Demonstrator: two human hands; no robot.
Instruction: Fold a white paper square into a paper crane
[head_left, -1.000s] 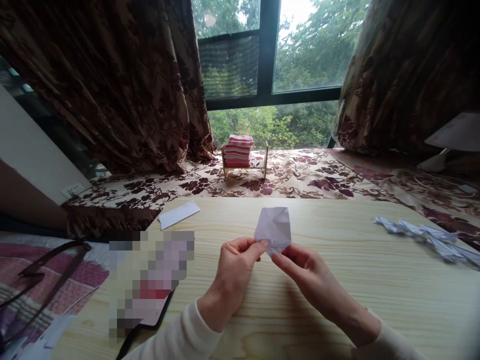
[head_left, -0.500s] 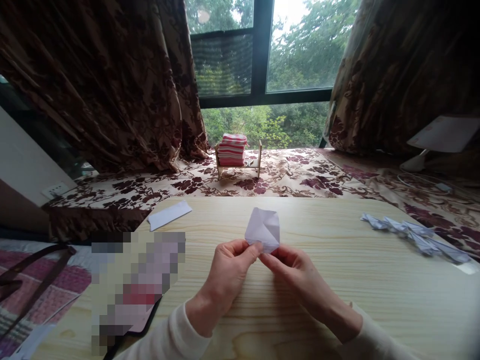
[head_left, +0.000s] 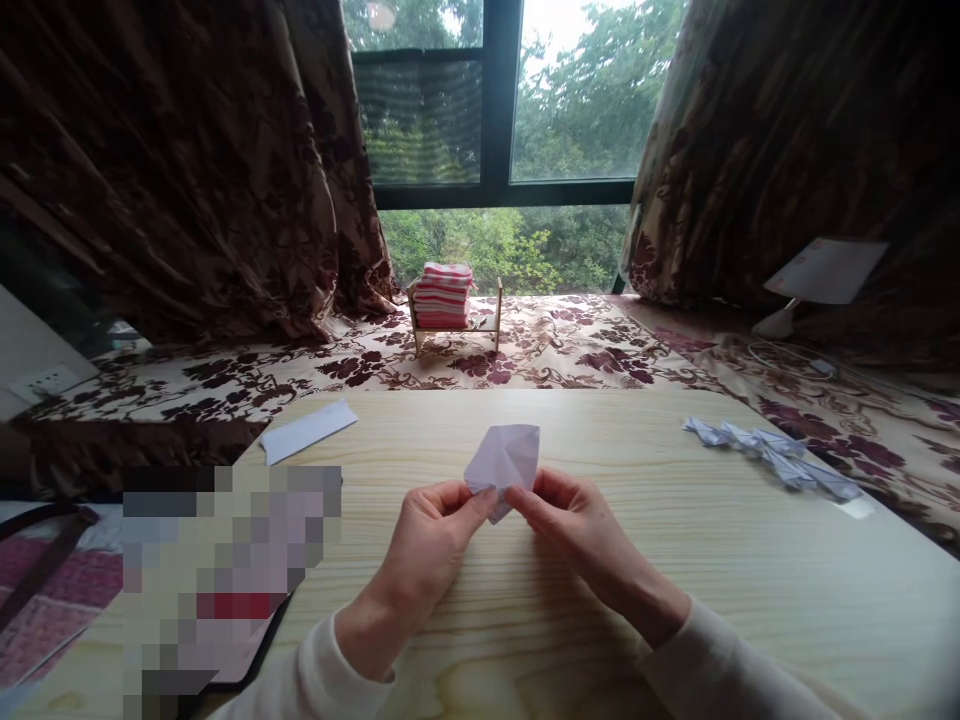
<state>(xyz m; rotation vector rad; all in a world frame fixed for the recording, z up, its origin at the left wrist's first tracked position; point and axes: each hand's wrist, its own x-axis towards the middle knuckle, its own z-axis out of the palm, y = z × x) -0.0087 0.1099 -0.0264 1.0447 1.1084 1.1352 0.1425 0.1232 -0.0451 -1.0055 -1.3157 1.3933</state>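
Observation:
A small folded sheet of white paper (head_left: 504,455) is held up over the wooden table (head_left: 570,640), with creases meeting near its middle. My left hand (head_left: 429,535) pinches its lower left edge between thumb and fingers. On the lower right, my right hand (head_left: 581,535) grips it the same way, the two thumbs close together. A small corner of the paper pokes out below the thumbs. The fingers behind the sheet are partly hidden.
Several folded paper pieces (head_left: 776,452) lie in a row at the table's right. A white paper strip (head_left: 309,432) rests at the back left, near a blurred-out flat object (head_left: 247,590). Beyond stand a small rack with striped cloths (head_left: 442,297) and a lamp (head_left: 825,272).
The paper has turned slightly in my hands, and a lower corner now shows beneath the thumbs. My right thumb has shifted onto its front. The whole view has swung a little right.

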